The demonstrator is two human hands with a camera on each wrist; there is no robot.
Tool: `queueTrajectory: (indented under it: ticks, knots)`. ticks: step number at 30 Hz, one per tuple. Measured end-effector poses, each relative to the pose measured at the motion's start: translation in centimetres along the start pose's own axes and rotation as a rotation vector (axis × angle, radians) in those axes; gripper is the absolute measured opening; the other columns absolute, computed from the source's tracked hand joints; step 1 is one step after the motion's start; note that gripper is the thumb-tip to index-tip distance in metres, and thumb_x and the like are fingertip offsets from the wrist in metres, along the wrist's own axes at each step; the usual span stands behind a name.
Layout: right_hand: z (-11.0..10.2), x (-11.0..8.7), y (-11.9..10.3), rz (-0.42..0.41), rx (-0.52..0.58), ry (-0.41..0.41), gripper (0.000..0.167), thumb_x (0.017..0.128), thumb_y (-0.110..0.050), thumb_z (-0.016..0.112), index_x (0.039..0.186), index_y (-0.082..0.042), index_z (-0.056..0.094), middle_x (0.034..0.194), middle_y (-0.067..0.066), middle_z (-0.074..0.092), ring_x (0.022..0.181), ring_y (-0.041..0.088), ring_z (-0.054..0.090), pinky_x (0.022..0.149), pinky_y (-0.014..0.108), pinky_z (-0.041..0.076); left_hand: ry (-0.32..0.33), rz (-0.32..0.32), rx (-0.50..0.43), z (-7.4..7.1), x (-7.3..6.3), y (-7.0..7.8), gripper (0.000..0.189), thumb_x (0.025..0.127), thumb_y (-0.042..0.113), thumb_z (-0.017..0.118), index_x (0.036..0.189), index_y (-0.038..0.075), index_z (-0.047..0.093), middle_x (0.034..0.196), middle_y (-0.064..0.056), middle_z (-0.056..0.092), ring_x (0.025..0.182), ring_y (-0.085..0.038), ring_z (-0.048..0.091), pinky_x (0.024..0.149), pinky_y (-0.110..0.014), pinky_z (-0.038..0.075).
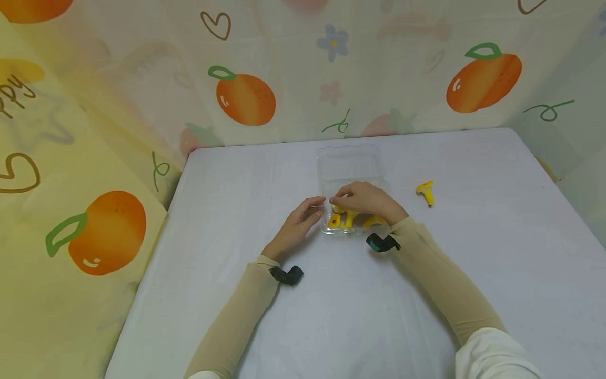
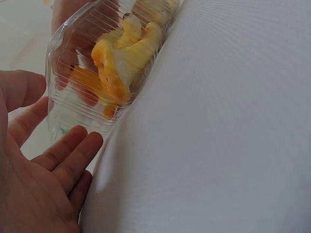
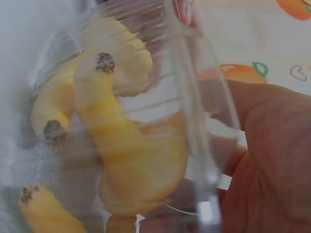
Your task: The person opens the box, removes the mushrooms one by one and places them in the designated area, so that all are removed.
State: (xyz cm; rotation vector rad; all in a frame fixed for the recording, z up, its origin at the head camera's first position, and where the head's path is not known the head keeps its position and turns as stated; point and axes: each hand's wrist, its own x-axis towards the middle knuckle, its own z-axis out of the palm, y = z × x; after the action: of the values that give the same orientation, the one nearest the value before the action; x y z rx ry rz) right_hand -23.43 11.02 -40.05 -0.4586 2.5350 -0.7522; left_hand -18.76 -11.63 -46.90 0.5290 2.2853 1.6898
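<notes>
A clear plastic clamshell box [image 1: 324, 230] lies with its lid raised at the back, holding several yellow mushrooms [image 1: 349, 220] with dark stem ends. My right hand [image 1: 366, 201] reaches into it from the right, its fingers bent around a yellow mushroom [image 2: 87, 80]; the box wall and the hand partly hide this grip. Beside the box's left wall is my left hand [image 1: 299, 223], its fingers loosely extended, the tips at or close to the plastic. Through the ribbed wall, the right wrist view shows a mushroom [image 3: 102, 116] with a wide cap and narrow stem.
One more yellow mushroom [image 1: 427, 192] lies on the white tabletop [image 1: 473, 237], right of the box. The transparent lid [image 1: 350, 163] stands behind the hands. A patterned curtain [image 1: 293, 63] with printed oranges hangs along the table's back and left edges.
</notes>
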Motion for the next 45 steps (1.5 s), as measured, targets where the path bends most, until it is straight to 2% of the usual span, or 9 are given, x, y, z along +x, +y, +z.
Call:
queueTrajectory:
  ticks: [5,15,20,25,28,34,40,45]
  knots:
    - [-0.16,-0.07,0.01,0.001,0.022,-0.007,0.052,0.098,-0.053,0.055,0.130,-0.015,0.069,0.141,0.012,0.063,0.133,0.034,0.054,0.111,0.059,0.044,0.000,-0.004,0.002,0.01,0.01,0.01,0.041,0.107,0.021,0.050,0.148,0.014,0.046,0.154,-0.005,0.049,0.141,-0.026,0.050,0.121,-0.044,0.038]
    - [-0.19,-0.22,0.41,0.015,0.065,0.014,0.053,0.097,-0.060,0.054,0.126,-0.017,0.069,0.141,0.010,0.062,0.122,0.031,0.057,0.103,0.051,0.050,-0.005,0.003,0.001,0.01,0.01,0.01,0.042,0.107,0.019,0.049,0.148,0.011,0.045,0.156,-0.008,0.047,0.141,-0.029,0.050,0.121,-0.047,0.038]
    - [-0.36,-0.39,0.36,-0.002,0.094,0.023,0.046,0.098,-0.053,0.056,0.124,-0.016,0.068,0.134,0.011,0.065,0.114,0.030,0.060,0.095,0.044,0.053,-0.002,0.004,0.001,0.04,0.02,0.01,0.043,0.107,0.018,0.049,0.149,0.010,0.045,0.156,-0.010,0.047,0.141,-0.030,0.049,0.121,-0.047,0.037]
    - [-0.50,-0.66,0.15,-0.003,0.115,0.011,0.041,0.099,-0.042,0.059,0.125,-0.011,0.065,0.134,0.016,0.064,0.113,0.030,0.061,0.095,0.043,0.054,0.012,-0.006,0.001,0.04,-0.05,0.01,0.042,0.107,0.019,0.050,0.148,0.012,0.046,0.154,-0.008,0.049,0.140,-0.027,0.051,0.121,-0.045,0.038]
    - [-0.48,-0.67,0.07,-0.001,0.119,-0.001,0.038,0.099,-0.035,0.060,0.126,-0.009,0.064,0.130,0.016,0.065,0.108,0.029,0.063,0.090,0.038,0.055,0.014,-0.004,0.001,0.00,-0.08,-0.05,0.041,0.107,0.019,0.051,0.147,0.012,0.047,0.154,-0.009,0.049,0.140,-0.027,0.051,0.121,-0.046,0.038]
    - [-0.34,-0.36,0.27,-0.021,0.077,0.020,0.033,0.096,-0.022,0.061,0.124,-0.006,0.064,0.125,0.018,0.066,0.102,0.028,0.060,0.083,0.033,0.052,0.013,-0.004,0.003,0.03,0.06,-0.10,0.042,0.107,0.020,0.051,0.147,0.011,0.047,0.154,-0.009,0.049,0.141,-0.028,0.050,0.121,-0.046,0.038]
    - [-0.22,-0.27,0.54,-0.023,0.038,0.036,0.031,0.095,-0.022,0.064,0.122,-0.007,0.065,0.125,0.018,0.066,0.102,0.028,0.059,0.083,0.035,0.052,0.009,-0.012,0.001,0.08,0.11,-0.02,0.041,0.107,0.021,0.051,0.147,0.014,0.047,0.153,-0.008,0.049,0.141,-0.027,0.050,0.121,-0.045,0.038]
    - [-0.37,-0.54,0.62,-0.009,0.063,0.046,0.028,0.095,-0.024,0.064,0.118,-0.007,0.064,0.122,0.018,0.066,0.093,0.026,0.061,0.073,0.030,0.052,0.012,-0.011,-0.004,0.06,0.11,-0.05,0.041,0.107,0.021,0.051,0.147,0.013,0.047,0.153,-0.008,0.050,0.141,-0.027,0.050,0.121,-0.045,0.038]
